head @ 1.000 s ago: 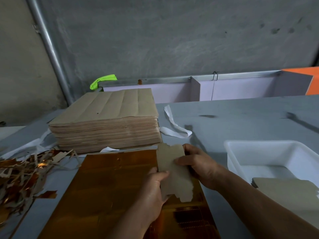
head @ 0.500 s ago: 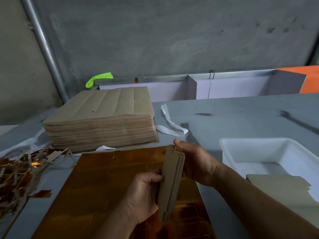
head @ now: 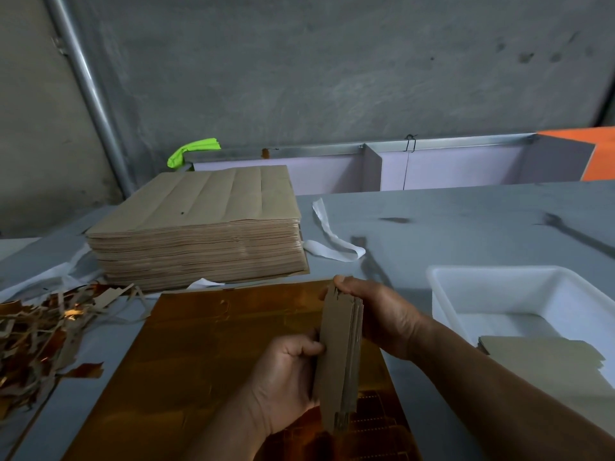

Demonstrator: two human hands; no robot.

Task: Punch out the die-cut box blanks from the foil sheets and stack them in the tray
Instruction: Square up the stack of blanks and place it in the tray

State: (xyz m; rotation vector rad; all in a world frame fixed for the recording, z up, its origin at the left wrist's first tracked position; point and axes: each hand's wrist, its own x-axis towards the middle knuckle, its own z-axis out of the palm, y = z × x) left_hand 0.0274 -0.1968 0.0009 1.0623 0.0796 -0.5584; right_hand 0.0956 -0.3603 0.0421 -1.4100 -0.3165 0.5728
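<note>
The left hand (head: 286, 377) and right hand (head: 382, 314) gripped a bundle of blanks (head: 339, 361) on edge over the foil sheet (head: 216, 344), with a stack (head: 199, 227) and scraps (head: 36, 331) to the left and the part-filled tray (head: 442, 294) to the right.

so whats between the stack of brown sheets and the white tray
Head view: a looped white strip lies on the grey table right of the stack of brown sheets; from there to the white tray the tabletop is bare.

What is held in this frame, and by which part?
A bundle of cardboard blanks, standing on edge. The left hand grips its near part from the left; the right hand holds its far end, thumb on top.
</note>
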